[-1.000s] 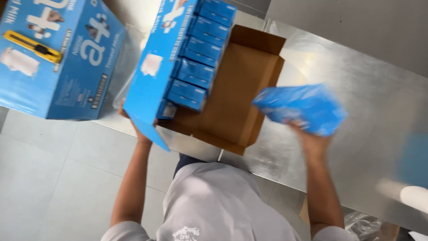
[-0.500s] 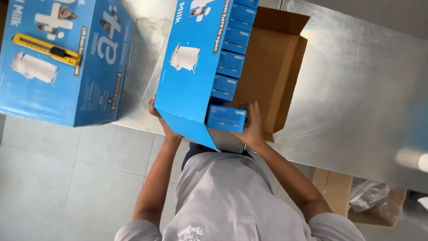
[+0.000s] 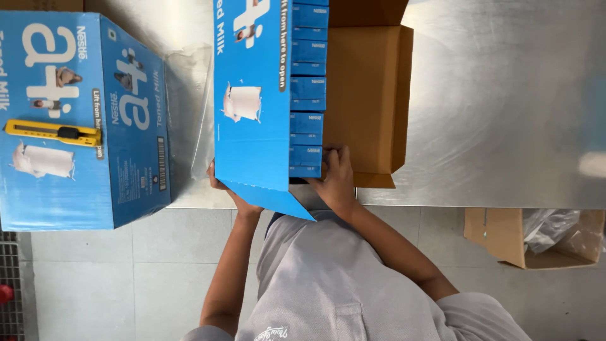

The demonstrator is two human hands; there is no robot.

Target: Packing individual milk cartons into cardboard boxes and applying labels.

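The right hand (image 3: 338,180) has its fingers (image 3: 328,156) clenched on the nearest blue carton (image 3: 305,155), end of a row running away inside the open box (image 3: 372,95), seemingly to seat it. The left hand (image 3: 221,183), fingers mostly hidden, apparently steadies the box's blue side on the tabletop (image 3: 505,113).

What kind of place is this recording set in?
Probably a commercial kitchen or stockroom. A steel table holds an open case of small blue cartons and a second, shut case with a yellow cutter on top, over a tiled floor.
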